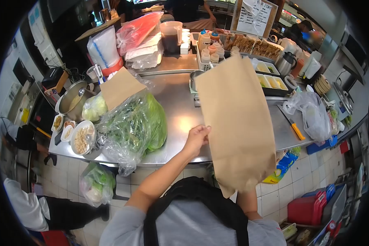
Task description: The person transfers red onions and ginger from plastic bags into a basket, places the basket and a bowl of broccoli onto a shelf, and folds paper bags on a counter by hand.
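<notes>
A large brown paper bag [238, 119] hangs upright in front of my chest, over the edge of the steel counter [172, 96]. The fingertips of my left hand [198, 138] are closed on its left edge. My right hand is hidden behind the lower part of the bag; only the forearm shows below it. To the left of my left hand, leafy greens in clear plastic [131, 123] lie on the counter. A flat piece of brown paper [122, 87] rests above them.
At the left are a steel pot [74, 100] and a white bowl of chopped food [83, 137]. An orange-handled knife [296, 130] and a plastic bag [311, 112] lie at the right. Sauce bottles [209, 45] stand at the back. People stand behind the counter and at the left.
</notes>
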Demonstrator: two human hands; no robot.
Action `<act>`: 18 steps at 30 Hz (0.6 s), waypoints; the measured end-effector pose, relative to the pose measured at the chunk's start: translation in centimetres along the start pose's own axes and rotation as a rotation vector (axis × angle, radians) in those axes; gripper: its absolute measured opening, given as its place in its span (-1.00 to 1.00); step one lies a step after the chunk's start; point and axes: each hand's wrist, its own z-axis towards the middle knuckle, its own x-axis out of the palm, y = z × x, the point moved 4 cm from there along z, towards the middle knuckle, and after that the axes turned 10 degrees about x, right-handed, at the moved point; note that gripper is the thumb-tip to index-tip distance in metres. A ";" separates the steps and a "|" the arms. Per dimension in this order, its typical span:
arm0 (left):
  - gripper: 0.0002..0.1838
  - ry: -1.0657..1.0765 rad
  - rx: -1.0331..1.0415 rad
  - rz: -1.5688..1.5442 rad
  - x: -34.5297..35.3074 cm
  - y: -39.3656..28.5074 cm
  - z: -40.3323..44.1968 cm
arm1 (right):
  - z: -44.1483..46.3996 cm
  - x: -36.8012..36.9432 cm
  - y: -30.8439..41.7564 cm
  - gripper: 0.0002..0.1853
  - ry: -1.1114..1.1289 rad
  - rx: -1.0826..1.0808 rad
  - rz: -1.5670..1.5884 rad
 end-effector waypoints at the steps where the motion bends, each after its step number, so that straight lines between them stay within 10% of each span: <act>1: -0.80 -0.068 -0.014 -0.017 -1.1 0.7 0.5 | 0.1 0.9 0.2 -0.62 0.005 -0.017 0.023; 5: -0.83 -0.441 0.062 -0.157 -3.8 0.4 1.3 | -0.4 4.6 1.1 -0.61 -0.013 -0.090 0.136; 18: -0.85 -0.500 0.431 0.160 -6.0 0.3 -0.9 | 3.7 -2.6 -0.8 -0.51 0.102 0.111 -0.113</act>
